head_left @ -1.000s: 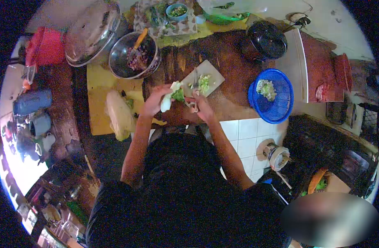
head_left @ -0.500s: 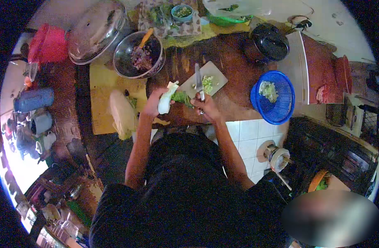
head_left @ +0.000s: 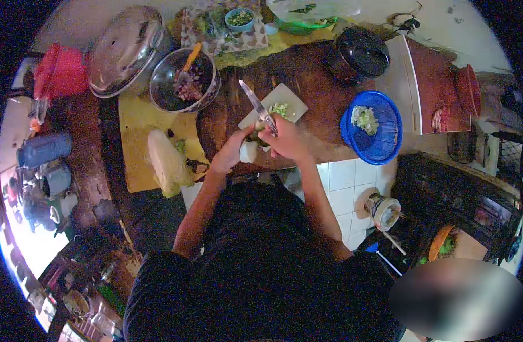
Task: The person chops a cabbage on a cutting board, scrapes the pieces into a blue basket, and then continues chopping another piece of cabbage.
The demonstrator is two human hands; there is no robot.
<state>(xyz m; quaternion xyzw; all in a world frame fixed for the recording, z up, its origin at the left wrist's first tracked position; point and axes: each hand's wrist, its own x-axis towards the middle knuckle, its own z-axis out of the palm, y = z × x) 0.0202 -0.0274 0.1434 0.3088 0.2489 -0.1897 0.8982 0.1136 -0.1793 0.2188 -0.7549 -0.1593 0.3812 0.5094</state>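
Note:
My left hand is wrapped round a pale-stemmed leafy vegetable, most of it hidden by my fingers. Close beside it, my right hand grips a knife, whose blade points up and to the left. The two hands nearly meet at the vegetable. Behind them lies a white cutting board with chopped pale green pieces on it.
A steel bowl with chopped purple pieces and an orange-handled utensil stands at the back left. On the right are a blue basket holding chopped pieces and a dark pot. A filled plastic bag lies left of my hands.
My hands have come together, the left moving right with the vegetable. The knife has tilted left. The vegetable's leafy end, seen before, is now mostly hidden. The whole view has shifted slightly.

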